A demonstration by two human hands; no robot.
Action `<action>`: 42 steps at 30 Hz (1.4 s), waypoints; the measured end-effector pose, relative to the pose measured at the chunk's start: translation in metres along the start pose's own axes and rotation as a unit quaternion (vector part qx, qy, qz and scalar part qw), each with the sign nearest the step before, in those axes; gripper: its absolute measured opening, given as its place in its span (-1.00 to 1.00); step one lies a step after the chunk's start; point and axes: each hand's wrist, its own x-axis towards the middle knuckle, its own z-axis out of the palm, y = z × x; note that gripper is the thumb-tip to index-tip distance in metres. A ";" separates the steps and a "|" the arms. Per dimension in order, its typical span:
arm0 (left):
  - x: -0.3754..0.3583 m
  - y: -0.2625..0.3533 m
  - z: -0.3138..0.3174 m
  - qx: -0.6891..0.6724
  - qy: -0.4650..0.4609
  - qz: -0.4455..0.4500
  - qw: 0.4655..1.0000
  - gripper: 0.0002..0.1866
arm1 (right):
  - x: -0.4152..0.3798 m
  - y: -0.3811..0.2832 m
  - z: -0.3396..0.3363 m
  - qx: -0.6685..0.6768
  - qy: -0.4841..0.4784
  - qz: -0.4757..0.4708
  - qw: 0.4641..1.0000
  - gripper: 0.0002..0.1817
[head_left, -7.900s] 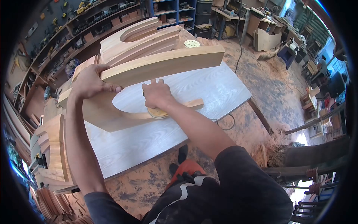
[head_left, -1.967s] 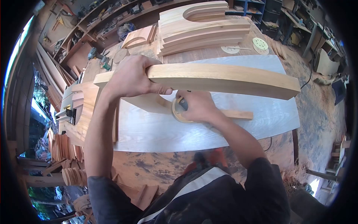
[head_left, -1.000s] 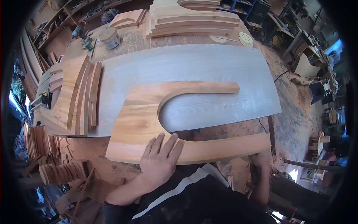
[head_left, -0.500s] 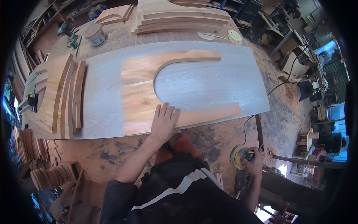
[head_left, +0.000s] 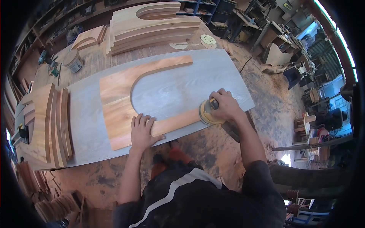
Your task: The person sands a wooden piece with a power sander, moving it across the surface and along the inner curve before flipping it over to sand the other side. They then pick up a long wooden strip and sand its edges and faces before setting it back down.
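Observation:
A U-shaped wooden panel (head_left: 118, 108) lies flat on a grey board (head_left: 85, 125) on the bench. My left hand (head_left: 143, 133) rests on the panel's near arm by the inner curve, fingers spread, with nothing held. My right hand (head_left: 225, 106) is wrapped round the top of a yellow and black sander (head_left: 207, 113). The sander sits over the right end of the near arm; its underside is hidden.
Curved wooden pieces (head_left: 49, 125) stand in a row at the left. Behind are stacked wooden panels (head_left: 152, 32), a tub (head_left: 73, 61), a drill (head_left: 45, 57) and sanding discs (head_left: 208, 39). A power cable (head_left: 248, 60) hangs off the far right edge.
My right hand has brought the sander up from beside the bench onto the panel's near arm. The camera view has shifted, and my left hand still lies on the panel.

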 end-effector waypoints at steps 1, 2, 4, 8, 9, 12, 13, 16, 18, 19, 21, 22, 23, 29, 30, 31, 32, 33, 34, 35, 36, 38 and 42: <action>0.001 -0.001 -0.001 -0.002 -0.003 -0.007 1.000 0.04 | 0.011 -0.005 0.000 -0.009 -0.022 0.008 1.000 -0.42; 0.001 -0.001 -0.001 -0.002 -0.003 -0.006 1.000 0.04 | 0.014 -0.007 0.003 -0.009 -0.021 0.008 1.000 -0.42; 0.002 0.001 -0.001 -0.004 0.009 -0.004 1.000 0.04 | 0.019 -0.014 0.004 -0.008 0.020 0.003 1.000 -0.45; 0.002 0.003 -0.002 0.004 -0.002 0.001 1.000 0.03 | 0.019 -0.035 0.010 -0.003 0.031 -0.009 0.999 -0.49; 0.003 0.003 -0.002 0.015 -0.009 0.002 1.000 0.03 | 0.019 -0.041 0.011 0.009 0.037 -0.020 0.999 -0.51; 0.001 0.003 -0.003 0.027 -0.026 0.004 0.999 0.07 | 0.015 -0.060 0.023 0.028 0.048 -0.031 0.998 -0.54; 0.002 0.002 -0.002 0.025 -0.030 0.002 0.999 0.10 | 0.015 -0.068 0.024 0.030 0.053 -0.035 0.998 -0.54; 0.003 0.003 0.006 0.004 -0.029 -0.003 1.000 0.22 | 0.007 -0.094 0.025 0.030 0.039 -0.055 0.997 -0.55; 0.004 0.014 0.015 -0.046 -0.011 -0.004 0.999 0.25 | 0.007 -0.109 0.028 0.033 0.034 -0.068 0.997 -0.52; 0.004 0.022 0.020 -0.097 0.007 -0.009 0.995 0.29 | 0.006 -0.118 0.030 0.031 0.031 -0.078 0.996 -0.51; 0.010 0.041 0.035 -0.150 0.044 -0.015 0.988 0.26 | 0.007 -0.134 0.032 0.034 0.018 -0.097 0.994 -0.46; 0.016 0.050 0.036 -0.208 0.081 -0.018 0.975 0.23 | 0.010 -0.142 0.035 0.038 0.022 -0.103 0.994 -0.46; 0.026 0.056 0.035 -0.202 0.085 -0.018 0.975 0.23 | 0.011 -0.149 0.039 0.034 0.020 -0.118 0.992 -0.45; 0.041 0.049 0.047 -0.195 0.041 -0.066 0.978 -0.15 | 0.013 -0.179 0.043 0.047 0.009 -0.152 0.987 -0.46; 0.039 0.052 0.042 -0.228 0.052 -0.103 0.967 -0.23 | 0.014 -0.180 0.043 0.052 0.003 -0.162 0.985 -0.45; 0.035 0.057 0.039 -0.262 0.063 -0.142 0.953 -0.31 | 0.014 -0.180 0.043 0.056 -0.004 -0.172 0.983 -0.44; 0.034 0.062 0.035 -0.258 0.063 -0.144 0.953 -0.31 | 0.014 -0.180 0.043 0.059 -0.004 -0.176 0.983 -0.44; 0.036 0.067 0.031 -0.275 0.083 -0.157 0.945 -0.34 | 0.016 -0.180 0.042 0.059 -0.012 -0.182 0.981 -0.43; 0.040 0.071 0.030 -0.292 0.104 -0.168 0.936 -0.36 | 0.018 -0.177 0.041 0.057 -0.019 -0.189 0.980 -0.42; 0.042 0.073 0.032 -0.289 0.109 -0.169 0.936 -0.36 | 0.019 -0.173 0.041 0.058 -0.017 -0.194 0.979 -0.42; 0.042 0.075 0.035 -0.304 0.115 -0.167 0.931 -0.36 | 0.019 -0.168 0.042 0.075 -0.006 -0.204 0.976 -0.42; 0.043 0.079 0.046 -0.315 0.126 -0.168 0.926 -0.36 | 0.022 -0.156 0.043 0.092 0.005 -0.220 0.971 -0.41; 0.052 0.099 0.064 -0.318 0.104 -0.201 0.921 -0.29 | 0.031 -0.126 0.038 0.086 -0.019 -0.241 0.967 -0.38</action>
